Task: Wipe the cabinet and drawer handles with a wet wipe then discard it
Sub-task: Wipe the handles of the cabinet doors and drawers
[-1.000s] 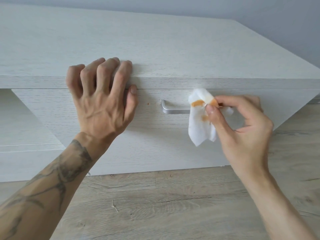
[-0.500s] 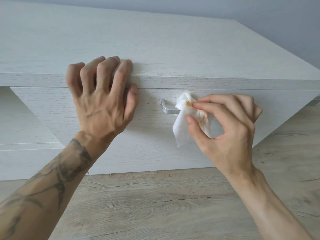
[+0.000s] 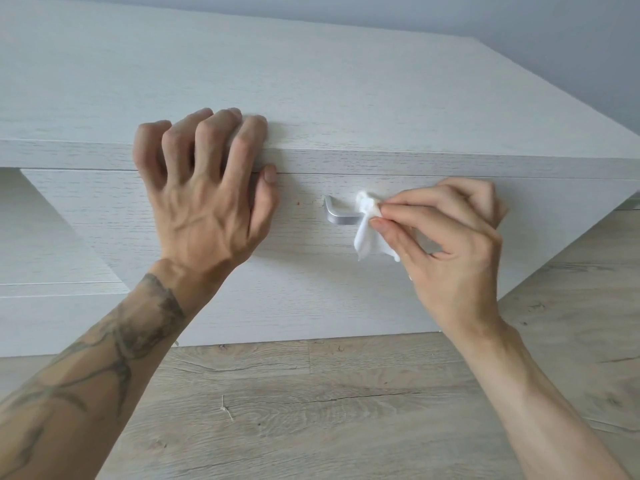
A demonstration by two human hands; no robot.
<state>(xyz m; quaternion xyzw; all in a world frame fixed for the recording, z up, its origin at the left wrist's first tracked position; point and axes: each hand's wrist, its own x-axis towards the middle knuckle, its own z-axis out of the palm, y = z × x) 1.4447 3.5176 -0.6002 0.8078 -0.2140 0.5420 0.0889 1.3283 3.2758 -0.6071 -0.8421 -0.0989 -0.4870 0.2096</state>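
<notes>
A silver bar handle (image 3: 337, 213) sits on the pale wood drawer front (image 3: 304, 271) of a low cabinet. My right hand (image 3: 446, 244) pinches a white wet wipe (image 3: 369, 230) around the handle's middle, covering its right part; only the left end shows. My left hand (image 3: 204, 192) is spread over the cabinet's top edge (image 3: 381, 161), fingers curled on top and thumb on the drawer front, holding nothing. A small reddish speck (image 3: 298, 203) marks the drawer front left of the handle.
The cabinet top (image 3: 311, 81) runs wide and flat to a grey wall (image 3: 519, 26). An open recess (image 3: 41, 237) lies at the left. Grey wood-look floor (image 3: 329, 410) spreads below.
My right hand slid the wipe leftward along the handle, then slightly back right. The orange-stained side of the wipe no longer shows. My left hand stayed on the cabinet edge.
</notes>
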